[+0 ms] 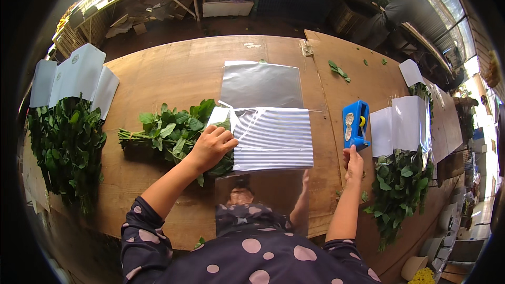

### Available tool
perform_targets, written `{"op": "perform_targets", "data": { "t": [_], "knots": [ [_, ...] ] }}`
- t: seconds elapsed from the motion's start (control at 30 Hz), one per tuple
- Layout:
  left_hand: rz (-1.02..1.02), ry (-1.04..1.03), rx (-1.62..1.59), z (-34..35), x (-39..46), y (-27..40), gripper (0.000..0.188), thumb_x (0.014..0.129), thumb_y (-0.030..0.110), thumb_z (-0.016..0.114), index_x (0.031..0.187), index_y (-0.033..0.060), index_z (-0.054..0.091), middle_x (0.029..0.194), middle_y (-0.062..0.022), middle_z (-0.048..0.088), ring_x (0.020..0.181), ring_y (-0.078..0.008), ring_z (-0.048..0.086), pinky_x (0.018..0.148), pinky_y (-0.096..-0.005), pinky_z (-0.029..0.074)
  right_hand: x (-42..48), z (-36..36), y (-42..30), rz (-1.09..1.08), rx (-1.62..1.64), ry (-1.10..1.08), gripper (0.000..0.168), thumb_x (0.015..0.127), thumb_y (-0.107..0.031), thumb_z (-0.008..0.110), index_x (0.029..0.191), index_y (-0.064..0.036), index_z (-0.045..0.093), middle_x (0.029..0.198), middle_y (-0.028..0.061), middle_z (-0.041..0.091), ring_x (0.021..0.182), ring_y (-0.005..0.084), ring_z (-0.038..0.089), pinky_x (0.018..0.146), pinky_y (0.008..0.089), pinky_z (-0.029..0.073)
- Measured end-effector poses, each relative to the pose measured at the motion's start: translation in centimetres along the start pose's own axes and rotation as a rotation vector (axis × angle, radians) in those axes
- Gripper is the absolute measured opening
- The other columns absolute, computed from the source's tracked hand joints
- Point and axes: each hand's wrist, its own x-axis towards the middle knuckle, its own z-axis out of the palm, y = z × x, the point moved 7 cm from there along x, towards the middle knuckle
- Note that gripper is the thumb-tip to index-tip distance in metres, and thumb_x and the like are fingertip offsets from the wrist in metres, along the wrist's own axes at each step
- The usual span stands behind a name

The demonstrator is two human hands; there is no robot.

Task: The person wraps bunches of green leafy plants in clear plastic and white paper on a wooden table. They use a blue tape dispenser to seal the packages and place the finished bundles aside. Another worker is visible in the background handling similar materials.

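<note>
A bunch of leafy green stems (173,126), tied near the cut ends, lies on the wooden table, its right end at white corrugated wrapping (272,140). My left hand (215,142) rests with curled fingers at the left edge of that wrapping; whether it grips the edge cannot be told. A loose white strip (235,116) lies just above this hand. Clear plastic film (260,85) extends beyond the wrapping, and a glossy, reflective sheet (262,201) shows on the near side. To the right, my right hand (353,163) touches the near end of a blue tape dispenser (355,124) with its fingertips.
Wrapped leafy bunches (65,142) lie at the left, and more wrapped bunches (402,181) at the right. Loose leaves (339,71) are scattered on the table's far right. Beyond the table stand a white box (228,4) and a blurred person (375,27) at the upper right.
</note>
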Motion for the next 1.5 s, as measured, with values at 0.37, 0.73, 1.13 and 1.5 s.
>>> {"op": "perform_targets", "data": {
  "t": [0.37,0.73,1.13,1.5],
  "knots": [
    [0.092,0.033,-0.044,0.9,-3.5,0.4,0.01,0.068,0.014,0.055,0.078,0.016,0.056,0.079,0.0038,0.052,0.077,-0.0135,0.051,0.073,-0.0282,0.038,-21.1,24.4,0.3,0.603,0.022,-0.814,0.026,0.092,-0.025,0.045,0.097,-0.005,0.06,0.079,0.0008,0.061,0.061,0.0055,0.049,0.053,0.0199,0.045],
    [0.084,-0.186,-0.103,3.5,-3.7,0.5,0.042,0.078,0.016,0.049,0.118,0.028,0.055,0.081,0.004,0.05,0.082,-0.0128,0.047,0.078,-0.0314,0.033,-21.4,24.2,1.6,0.621,-0.029,-0.81,0.029,0.092,-0.027,0.044,0.095,-0.003,0.06,0.075,0.0014,0.061,0.055,0.0063,0.05,0.051,0.0205,0.044],
    [0.099,-0.086,-0.228,2.6,-4.0,1.8,0.011,0.069,0.022,0.06,0.078,0.0226,0.066,0.082,0.0063,0.055,0.09,-0.0149,0.049,0.085,-0.0339,0.033,-28.2,18.9,5.1,0.899,-0.129,-1.097,0.029,0.094,-0.025,0.041,0.098,-0.002,0.059,0.078,0.0008,0.062,0.057,0.0053,0.047,0.052,0.02,0.042],
    [0.018,-0.038,0.045,4.7,-3.8,4.9,0.009,0.068,0.016,0.057,0.072,0.0123,0.049,0.07,-0.0043,0.048,0.068,-0.0209,0.05,0.061,-0.0323,0.038,-26.9,14.4,9.7,0.865,0.026,-1.055,0.029,0.093,-0.022,0.041,0.103,-0.002,0.058,0.078,-0.0002,0.061,0.058,0.0047,0.049,0.053,0.0196,0.045]
  ]
}}
